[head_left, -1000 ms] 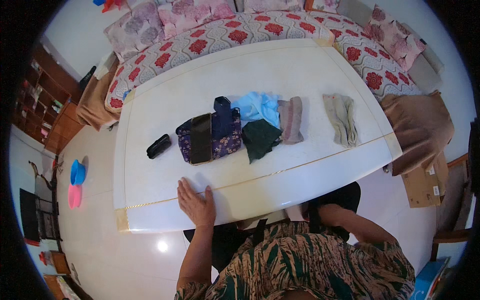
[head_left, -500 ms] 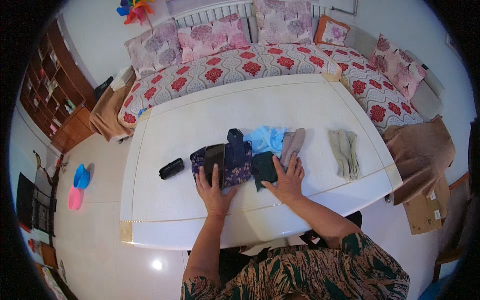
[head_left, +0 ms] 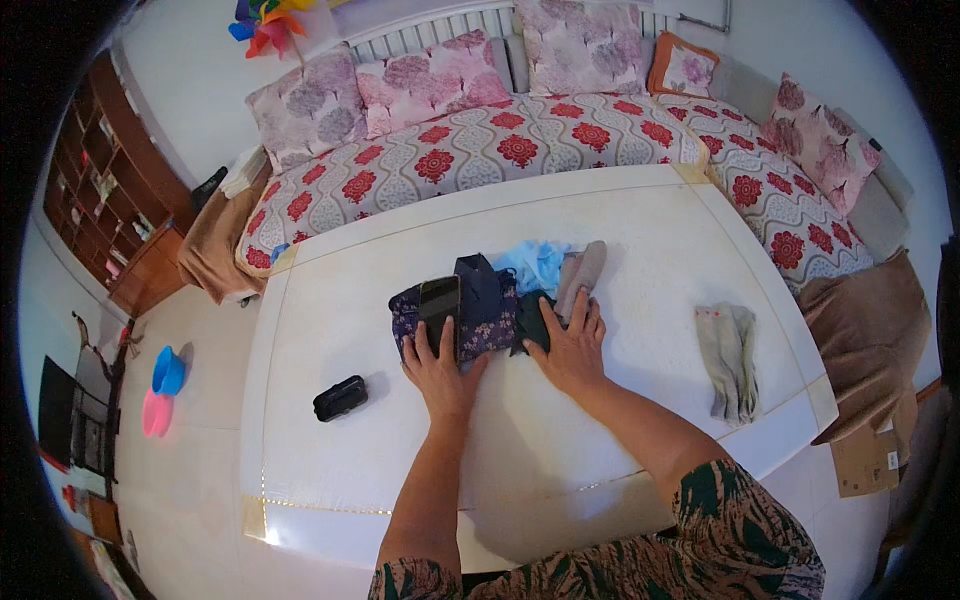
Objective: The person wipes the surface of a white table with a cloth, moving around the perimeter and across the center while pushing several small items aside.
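Note:
My left hand [head_left: 440, 375] rests open, its fingertips on the lower part of a dark phone [head_left: 440, 297]. The phone lies on a dark navy cloth bag with small flowers [head_left: 490, 335], which has a plain navy strap-like piece [head_left: 478, 290] on top. Against the bag's right side is a bunched dark green cloth [head_left: 531, 325]. My right hand [head_left: 572, 355] spreads its fingers over this cloth and the lower end of a grey-brown rolled cloth [head_left: 582, 268]. Behind them sits a crumpled light blue cloth [head_left: 537, 265]. The hands partly hide the pile's near side.
A small black case [head_left: 341, 398] lies left of the hands on the white table [head_left: 340, 290]. Pale grey-green fabric pieces [head_left: 728, 362] lie at the right. A sofa with a red-flowered cover [head_left: 435, 165] stands behind the table. Blue [head_left: 168, 370] and pink basins [head_left: 157, 412] are on the floor.
Both hands have pushed the pile of cloths and the phone away across the table, past the black case and the grey-green fabric. The view has also shifted as I lean forward.

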Demonstrator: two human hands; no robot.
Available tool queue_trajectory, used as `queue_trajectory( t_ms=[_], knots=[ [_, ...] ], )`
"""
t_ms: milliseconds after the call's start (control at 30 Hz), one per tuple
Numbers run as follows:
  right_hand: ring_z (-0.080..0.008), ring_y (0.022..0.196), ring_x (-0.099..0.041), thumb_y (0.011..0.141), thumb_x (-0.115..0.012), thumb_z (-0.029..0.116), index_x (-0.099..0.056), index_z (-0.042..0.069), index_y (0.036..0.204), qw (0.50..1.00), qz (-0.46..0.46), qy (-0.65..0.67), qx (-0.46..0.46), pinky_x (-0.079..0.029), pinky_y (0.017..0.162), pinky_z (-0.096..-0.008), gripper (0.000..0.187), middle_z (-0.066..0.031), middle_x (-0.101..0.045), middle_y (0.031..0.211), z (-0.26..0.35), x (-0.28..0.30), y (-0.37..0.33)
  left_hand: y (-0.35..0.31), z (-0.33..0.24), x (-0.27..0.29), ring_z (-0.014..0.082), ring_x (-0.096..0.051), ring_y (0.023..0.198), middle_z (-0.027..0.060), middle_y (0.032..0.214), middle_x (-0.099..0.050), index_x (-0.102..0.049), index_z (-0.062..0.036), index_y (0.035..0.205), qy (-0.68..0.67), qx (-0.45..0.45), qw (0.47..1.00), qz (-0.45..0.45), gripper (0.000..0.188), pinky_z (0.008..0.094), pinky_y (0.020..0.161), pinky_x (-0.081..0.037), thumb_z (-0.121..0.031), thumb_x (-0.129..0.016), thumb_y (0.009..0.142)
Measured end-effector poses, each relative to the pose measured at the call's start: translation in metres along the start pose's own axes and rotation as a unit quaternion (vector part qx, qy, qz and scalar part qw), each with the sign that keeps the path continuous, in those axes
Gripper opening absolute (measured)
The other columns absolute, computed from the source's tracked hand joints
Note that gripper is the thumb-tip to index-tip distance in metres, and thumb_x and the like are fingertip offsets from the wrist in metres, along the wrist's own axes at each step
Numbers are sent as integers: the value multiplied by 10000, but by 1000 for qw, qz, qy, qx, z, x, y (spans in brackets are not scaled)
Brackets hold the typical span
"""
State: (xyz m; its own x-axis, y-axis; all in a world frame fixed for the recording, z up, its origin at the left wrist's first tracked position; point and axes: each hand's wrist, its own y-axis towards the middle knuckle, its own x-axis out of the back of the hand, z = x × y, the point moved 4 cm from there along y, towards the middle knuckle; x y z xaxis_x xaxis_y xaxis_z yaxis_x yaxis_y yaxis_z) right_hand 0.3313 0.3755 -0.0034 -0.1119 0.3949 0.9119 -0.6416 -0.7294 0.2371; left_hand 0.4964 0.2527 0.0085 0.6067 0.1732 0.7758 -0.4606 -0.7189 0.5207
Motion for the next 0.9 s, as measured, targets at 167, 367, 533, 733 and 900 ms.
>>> queue_trajectory(
  t_ms=[167, 367, 533, 733, 900],
  knots=[
    [-541, 1350, -138, 885, -600, 479, -352, 222, 1478, 999, -15, -12, 27, -153, 1077, -606, 692, -323, -74, 1512, -15, -14, 49, 38, -3, -22, 449, -265, 1346, 187, 1467, -340, -514, -213, 1363, 3, 6, 1000, 0, 787, 582, 1092, -223, -396, -829, 666],
    [-549, 1348, -146, 878, -627, 438, -357, 223, 1472, 998, -33, -12, 46, -175, 1063, -616, 687, -324, -92, 1506, -23, -24, 84, 67, -4, -40, 435, -267, 1354, 189, 1468, -340, -495, -201, 1379, 17, 19, 1000, 4, 799, 566, 1104, -223, -424, -817, 683],
    [-524, 1376, -126, 862, -659, 405, -289, 241, 1496, 995, -61, 3, 79, -190, 1063, -609, 752, -308, -79, 1515, -18, -11, 77, 78, 4, -50, 431, -257, 1359, 194, 1482, -302, -377, -195, 1444, -2, 2, 1000, -22, 895, 649, 1056, -228, -430, -805, 694],
    [-470, 1410, -122, 850, -679, 358, -231, 68, 1489, 990, -35, 71, 120, -209, 1085, -582, 833, -298, -83, 1522, -26, 16, 13, 66, 10, -36, 415, -253, 1371, 237, 1460, -328, -289, -3, 1440, -88, 17, 992, -86, 1058, 500, 1136, -225, -413, -850, 643],
    [-422, 1351, -264, 865, -669, 239, -313, 5, 1415, 985, 3, 151, 83, -272, 1090, -499, 697, -261, -227, 1475, -59, 46, -83, 26, 62, -8, 401, -277, 1367, 219, 1462, -348, -288, 36, 1430, 11, 48, 994, -101, 920, 485, 1140, -218, -358, -776, 757]
  ],
)
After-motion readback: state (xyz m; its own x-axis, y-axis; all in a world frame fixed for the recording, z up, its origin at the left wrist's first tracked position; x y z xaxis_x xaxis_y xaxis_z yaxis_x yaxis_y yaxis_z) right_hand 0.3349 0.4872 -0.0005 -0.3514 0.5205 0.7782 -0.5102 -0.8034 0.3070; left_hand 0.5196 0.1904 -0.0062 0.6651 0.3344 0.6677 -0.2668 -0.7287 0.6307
